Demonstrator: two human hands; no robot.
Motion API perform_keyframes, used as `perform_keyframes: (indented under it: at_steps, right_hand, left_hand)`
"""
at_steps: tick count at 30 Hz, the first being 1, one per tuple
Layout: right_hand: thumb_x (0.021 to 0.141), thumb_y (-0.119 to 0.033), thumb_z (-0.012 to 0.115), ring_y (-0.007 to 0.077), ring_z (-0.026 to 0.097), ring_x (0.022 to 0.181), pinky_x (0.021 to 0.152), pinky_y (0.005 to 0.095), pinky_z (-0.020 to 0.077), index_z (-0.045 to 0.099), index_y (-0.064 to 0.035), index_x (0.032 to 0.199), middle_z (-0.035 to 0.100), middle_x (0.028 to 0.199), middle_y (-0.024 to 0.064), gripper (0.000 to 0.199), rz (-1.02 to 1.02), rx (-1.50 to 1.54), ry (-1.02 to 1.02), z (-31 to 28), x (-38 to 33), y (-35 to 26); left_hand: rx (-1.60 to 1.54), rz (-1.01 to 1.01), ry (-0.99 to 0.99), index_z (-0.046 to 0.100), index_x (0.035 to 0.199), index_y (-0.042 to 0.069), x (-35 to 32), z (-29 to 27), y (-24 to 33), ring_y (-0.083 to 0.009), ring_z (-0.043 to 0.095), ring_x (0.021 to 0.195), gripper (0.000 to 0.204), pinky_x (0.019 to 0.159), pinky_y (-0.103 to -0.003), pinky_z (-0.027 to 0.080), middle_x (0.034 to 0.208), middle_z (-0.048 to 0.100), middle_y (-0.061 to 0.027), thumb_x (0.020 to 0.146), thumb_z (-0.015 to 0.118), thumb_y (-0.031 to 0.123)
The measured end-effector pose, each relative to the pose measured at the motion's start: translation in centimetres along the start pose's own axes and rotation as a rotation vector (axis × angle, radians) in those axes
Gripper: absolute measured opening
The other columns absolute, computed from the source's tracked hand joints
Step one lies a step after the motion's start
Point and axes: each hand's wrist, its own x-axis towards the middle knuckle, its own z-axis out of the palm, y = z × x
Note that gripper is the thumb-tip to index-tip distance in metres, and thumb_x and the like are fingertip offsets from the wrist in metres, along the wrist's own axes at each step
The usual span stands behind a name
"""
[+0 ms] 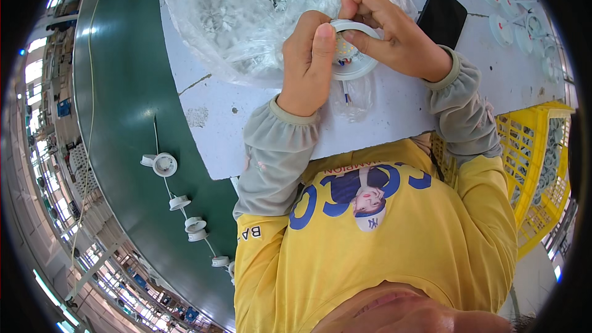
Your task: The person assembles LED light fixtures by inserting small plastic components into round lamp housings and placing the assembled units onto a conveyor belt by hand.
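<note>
My left hand (308, 61) and my right hand (388, 34) both grip a round white lamp housing (354, 65) above the white table (394, 117). The left thumb presses on its rim while the right fingers pinch the top edge. Yellow dots show inside the housing, and thin red and blue wires (345, 94) hang from its underside. Grey sleeves cover both wrists.
A clear plastic bag of several small grey parts (246, 6) lies beyond my left hand. A black phone (441, 17) rests by my right wrist. Round white parts (512, 6) lie far right. A yellow crate (536, 166) stands at right. White lamp housings (165, 164) sit on the green conveyor belt (123, 86).
</note>
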Motion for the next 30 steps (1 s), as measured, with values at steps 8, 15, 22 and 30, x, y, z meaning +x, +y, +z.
perform_keyframes:
  at_steps: [8, 15, 22, 30]
  right_hand:
    - [0.079, 0.005, 0.054, 0.0093, 0.044, 0.086, 0.086, 0.0241, 0.0385, 0.039, -0.0031, 0.101, 0.041, 0.091, 0.0026, 0.028, -0.065, -0.080, 0.030, 0.0, 0.0, -0.5]
    - [0.079, 0.006, 0.050, 0.0076, 0.042, 0.083, 0.080, 0.0208, 0.0377, 0.039, -0.0036, 0.099, 0.040, 0.088, 0.0025, 0.025, 0.029, 0.021, -0.008, 0.2, -0.3, -1.1]
    - [0.078, 0.008, 0.050, 0.0074, 0.040, 0.080, 0.078, 0.0198, 0.0369, 0.038, -0.0032, 0.098, 0.038, 0.087, 0.0021, 0.026, -0.063, -0.076, 0.057, 0.6, -0.4, -1.2]
    - [0.078, 0.007, 0.051, 0.0058, 0.039, 0.079, 0.073, 0.0187, 0.0360, 0.039, -0.0033, 0.097, 0.038, 0.087, 0.0008, 0.025, -0.017, -0.017, 0.039, 0.3, -0.7, -1.4]
  left_hand:
    - [-0.038, -0.025, -0.016, 0.047, 0.080, 0.002, -0.1, 0.1, 0.1, -0.0058, 0.034, 0.057, 0.033, 0.051, -0.022, 0.030, 0.062, 0.040, 0.0008, 0.094, 0.036, 0.030]
    - [-0.088, -0.039, 0.016, 0.048, 0.076, 0.002, -0.2, 0.2, 0.3, -0.0054, 0.033, 0.060, 0.030, 0.053, -0.022, 0.029, 0.064, 0.040, 0.0022, 0.093, 0.039, 0.025]
    - [-0.086, -0.023, 0.020, 0.049, 0.077, 0.003, -0.3, 0.3, 0.3, -0.0057, 0.033, 0.060, 0.029, 0.053, -0.022, 0.029, 0.066, 0.042, 0.0021, 0.093, 0.040, 0.024]
    - [-0.089, -0.041, 0.023, 0.050, 0.078, 0.002, -0.4, 0.5, 0.7, -0.0055, 0.033, 0.060, 0.031, 0.053, -0.022, 0.029, 0.066, 0.042, 0.0022, 0.093, 0.040, 0.027]
